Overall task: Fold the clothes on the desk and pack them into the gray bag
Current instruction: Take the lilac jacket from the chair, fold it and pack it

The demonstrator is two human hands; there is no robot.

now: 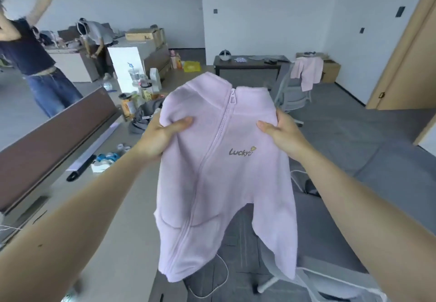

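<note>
A lilac zip-up fleece jacket (221, 179) with a "Lucky" logo on the chest hangs in the air in front of me, zip closed, front facing me. My left hand (162, 136) grips its left shoulder with the thumb across the front. My right hand (282, 131) grips the right shoulder the same way. The hem dangles over the desk's right edge and the floor. The gray bag (144, 116) lies crumpled on the desk (118, 219) behind my left hand, partly hidden by the jacket.
Bottles and jars (141, 89) crowd the desk's far end, with tape rolls (107, 159) and a dark divider panel (47, 136) at left. A person (30, 60) stands at far left. An office chair (295, 86) draped with a pink garment (306, 70) stands at right.
</note>
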